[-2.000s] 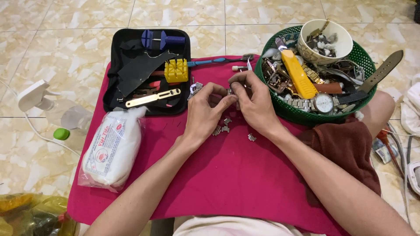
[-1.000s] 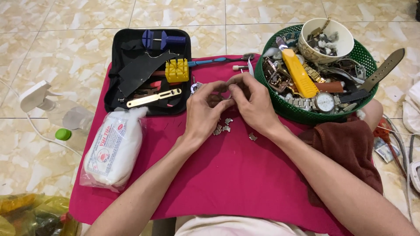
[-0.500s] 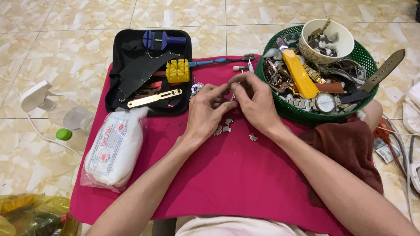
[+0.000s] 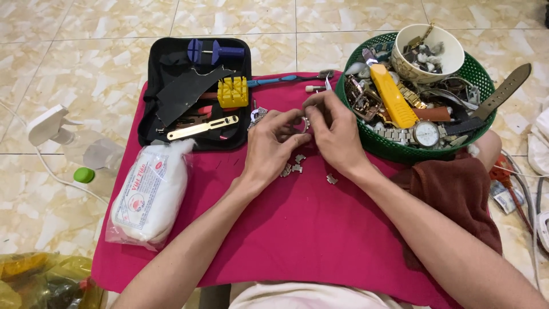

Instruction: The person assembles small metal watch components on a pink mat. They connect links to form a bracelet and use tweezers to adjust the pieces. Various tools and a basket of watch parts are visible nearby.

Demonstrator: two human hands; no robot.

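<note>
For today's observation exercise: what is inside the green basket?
The green basket holds a white bowl of small parts, a yellow tool, a round watch and loose straps. Whatever lies beneath this pile is covered.

metal watch band: a short curved piece of silvery linked bracelet [image 4: 301, 123], pinched between the fingertips of both hands, held just above the pink cloth [image 4: 297, 229] near its far edge, beside the green basket; most of it is hidden by the fingers.
left hand: left hand [image 4: 269, 147] comes in palm down, thumb and forefinger closed on the band's left end.
right hand: right hand [image 4: 334, 134] curls over the band from the right, fingertips meeting the left hand's.
loose links: several small silvery links [image 4: 293, 166] lie scattered on the cloth directly under the hands; one more link [image 4: 331, 179] lies apart, beside the right wrist.
</note>
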